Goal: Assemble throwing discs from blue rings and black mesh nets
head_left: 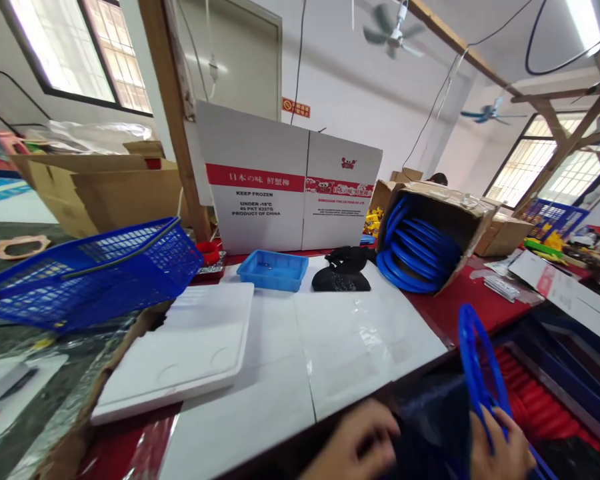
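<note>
At the bottom right, my right hand (pixel 505 447) is closed round blue plastic rings (pixel 480 353), which stand up tilted above the fingers. More than one ring seems to be in the grip, but I cannot tell exactly. My left hand (pixel 363 437), slightly blurred, is in front of the table's near edge. Its fingers are loosely bent, with a gap to the thumb and nothing visible between them. A stack of similar blue rings (pixel 415 247) lies in an open cardboard box (pixel 473 207) tipped on its side, beyond my hands on the table.
White sheeting (pixel 360 333) covers the table. On it are a white foam lid (pixel 195 353), a blue tray (pixel 275 270) and a black cloth item (pixel 343 270). A blue basket (pixel 105 267) leans at left. Red ribbed items (pixel 540 400) lie low at right. A white carton panel (pixel 260 180) stands behind.
</note>
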Available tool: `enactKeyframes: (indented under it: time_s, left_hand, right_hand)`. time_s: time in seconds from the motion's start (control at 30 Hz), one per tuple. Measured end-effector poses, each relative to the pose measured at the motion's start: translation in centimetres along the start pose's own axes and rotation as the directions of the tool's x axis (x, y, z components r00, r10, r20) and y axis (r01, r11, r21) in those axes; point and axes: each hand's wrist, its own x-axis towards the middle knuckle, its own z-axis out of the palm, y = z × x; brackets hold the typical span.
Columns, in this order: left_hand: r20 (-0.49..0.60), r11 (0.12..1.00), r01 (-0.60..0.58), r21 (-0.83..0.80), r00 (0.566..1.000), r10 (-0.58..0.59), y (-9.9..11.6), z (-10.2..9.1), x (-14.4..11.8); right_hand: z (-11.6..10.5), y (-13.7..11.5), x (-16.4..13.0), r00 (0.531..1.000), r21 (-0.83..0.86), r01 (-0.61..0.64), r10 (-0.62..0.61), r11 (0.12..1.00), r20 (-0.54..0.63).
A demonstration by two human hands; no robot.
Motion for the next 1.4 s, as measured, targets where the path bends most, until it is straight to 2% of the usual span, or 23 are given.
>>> enactKeyframes:
  time_s: [0.07, 0.1, 0.13, 0.17, 0.2, 0.27, 0.33, 0.4, 0.43, 0.5, 0.53, 0.57, 0.6, 0.67, 0.73, 0.77, 0.8, 0.87, 0.93, 1.1, 1.23, 1.33, 1.4]
  left_hand:
    - [-0.239, 0.999, -0.022, -0.024, 0.971, 0.016, 1.2, -4.9, 2.8]
    - [-0.414, 0.997, -0.044, -0.071, 0.91, 0.011, 1.8, -7.4, 4.1]
    - [-0.508, 0.995, -0.031, -0.091, 0.861, -0.02, 2.4, -9.9, 5.3]
    - [-0.536, 0.996, 0.03, -0.081, 0.841, -0.069, 2.8, -12.1, 6.3]
    - [-0.524, 0.993, 0.113, -0.043, 0.844, -0.119, 2.9, -14.1, 7.1]
    - [-0.516, 0.96, 0.267, 0.077, 0.835, -0.191, 2.3, -17.1, 7.9]
    - [-0.535, 0.886, 0.377, 0.27, 0.824, -0.188, 0.7, -18.8, 7.8]
    - [-0.546, 0.778, 0.402, 0.483, 0.833, -0.091, -1.0, -19.7, 7.3]
    - [-0.534, 0.714, 0.399, 0.575, 0.845, -0.042, -1.7, -19.9, 7.0]
    - [-0.498, 0.585, 0.403, 0.704, 0.867, 0.001, -2.5, -20.1, 6.5]
    - [-0.496, 0.519, 0.424, 0.742, 0.868, 0.001, -2.5, -20.1, 6.3]
    - [-0.502, 0.452, 0.451, 0.769, 0.865, -0.009, -2.5, -20.0, 6.2]
    - [-0.519, 0.386, 0.484, 0.785, 0.854, -0.016, -2.3, -19.9, 6.1]
    - [-0.531, 0.277, 0.518, 0.809, 0.847, -0.032, -1.9, -19.7, 6.2]
    - [-0.535, 0.216, 0.522, 0.825, 0.845, 0.003, -1.7, -19.7, 6.3]
    - [-0.534, 0.191, 0.521, 0.832, 0.845, 0.019, -1.7, -19.7, 6.3]
    - [-0.535, 0.17, 0.523, 0.835, 0.844, 0.031, -1.7, -19.7, 6.3]
    - [-0.537, 0.14, 0.529, 0.837, 0.843, 0.029, -1.8, -19.8, 6.2]
    - [-0.545, 0.138, 0.536, 0.833, 0.838, 0.027, -1.8, -19.8, 6.1]
    - [-0.545, 0.131, 0.538, 0.833, 0.838, 0.023, -1.4, -19.9, 6.5]
    - [-0.585, 0.123, 0.576, 0.808, 0.809, 0.054, -1.0, -19.8, 6.3]
    - [-0.618, 0.194, 0.6, 0.776, 0.785, 0.04, -0.5, -19.9, 6.0]
    - [-0.606, 0.232, 0.594, 0.77, 0.795, -0.023, 0.0, -20.4, 6.1]
  right_hand:
    - [0.7, -3.7, -0.2, 0.973, 0.042, 0.161, -0.165, 0.986, 0.162]
    - [1.2, -5.9, -0.5, 0.93, 0.096, 0.261, -0.277, 0.96, 0.242]
    - [1.8, -8.2, -1.1, 0.862, 0.18, 0.371, -0.41, 0.911, 0.297]
    - [2.4, -10.6, -1.8, 0.783, 0.264, 0.46, -0.527, 0.848, 0.331]
    - [3.1, -13.0, -2.6, 0.722, 0.334, 0.516, -0.611, 0.789, 0.326]
    - [4.4, -17.4, -4.3, 0.619, 0.401, 0.567, -0.693, 0.72, 0.369]
    - [5.0, -20.9, -5.2, 0.529, 0.446, 0.595, -0.743, 0.669, 0.41]
    - [4.9, -23.5, -4.6, 0.402, 0.526, 0.599, -0.795, 0.604, 0.455]
    - [4.7, -24.5, -3.6, 0.314, 0.593, 0.585, -0.828, 0.554, 0.464]
    - [4.5, -26.3, -0.1, 0.101, 0.758, 0.484, -0.888, 0.437, 0.448]
    - [4.9, -27.1, 2.2, 0.033, 0.827, 0.394, -0.905, 0.402, 0.424]
    - [5.8, -28.2, 4.6, 0.011, 0.882, 0.286, -0.921, 0.376, 0.389]
    - [7.2, -29.3, 7.1, 0.049, 0.913, 0.194, -0.933, 0.36, 0.357]
    - [11.6, -31.9, 11.5, 0.182, 0.917, 0.143, -0.921, 0.372, 0.345]
    - [17.5, -34.0, 14.6, 0.31, 0.845, 0.21, -0.854, 0.491, 0.418]
    - [20.5, -34.4, 15.7, 0.398, 0.792, 0.213, -0.791, 0.572, 0.465]
    - [23.4, -34.4, 16.4, 0.453, 0.762, 0.194, -0.746, 0.617, 0.489]
    - [28.1, -32.8, 17.0, 0.52, 0.729, 0.14, -0.676, 0.67, 0.522]
    - [31.2, -30.2, 16.8, 0.551, 0.711, 0.075, -0.623, 0.7, 0.555]
    - [34.3, -24.0, 16.1, 0.613, 0.715, -0.053, -0.542, 0.697, 0.574]
    - [35.0, -20.7, 17.4, 0.717, 0.728, -0.168, -0.424, 0.665, 0.553]
    - [34.6, -19.2, 19.1, 0.791, 0.754, -0.292, -0.294, 0.588, 0.536]
    - [34.0, -18.9, 19.9, 0.807, 0.773, -0.39, -0.218, 0.5, 0.548]
